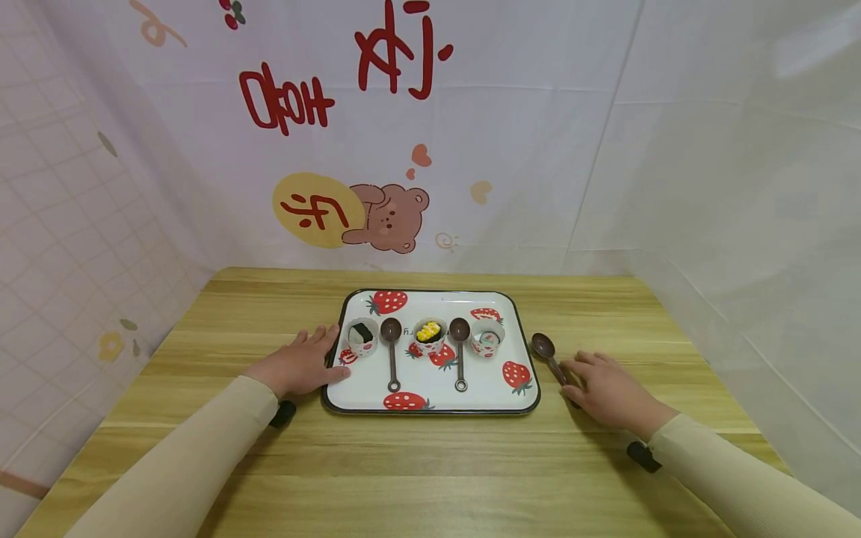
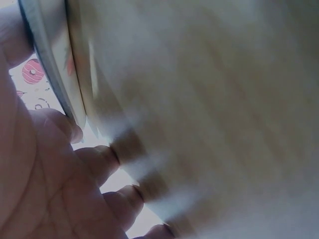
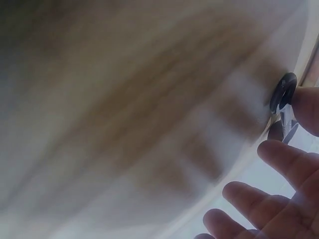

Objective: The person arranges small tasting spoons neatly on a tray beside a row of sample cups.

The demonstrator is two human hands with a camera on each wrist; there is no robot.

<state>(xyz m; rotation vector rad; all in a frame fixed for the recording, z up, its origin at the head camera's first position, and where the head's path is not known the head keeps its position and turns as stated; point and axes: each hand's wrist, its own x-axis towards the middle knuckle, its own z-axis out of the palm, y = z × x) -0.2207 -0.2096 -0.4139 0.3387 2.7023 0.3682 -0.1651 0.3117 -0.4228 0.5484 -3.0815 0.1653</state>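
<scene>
My left hand [image 1: 303,365] rests at the left edge of a white, strawberry-patterned tray [image 1: 430,400] with a dark rim. Its thumb lies over the rim and its extended fingers are outside, as the left wrist view also shows. On the table right of the tray lies a brown measuring spoon [image 1: 543,346], tilted bowl-up-left. My right hand [image 1: 612,392] is spread beside the spoon, with thumb and index finger at its handle. In the right wrist view the thumb [image 3: 306,107] touches the black ring [image 3: 283,93] at the handle's end; no firm pinch shows.
The tray bears two similar brown spoons [image 1: 394,355] [image 1: 460,355] between three paper cups: one with a rice ball [image 1: 362,336], one with yellow-topped sushi [image 1: 428,332], one with a round white piece [image 1: 488,341]. Printed curtains [image 1: 504,112] hang behind and beside the wooden table [image 1: 403,478].
</scene>
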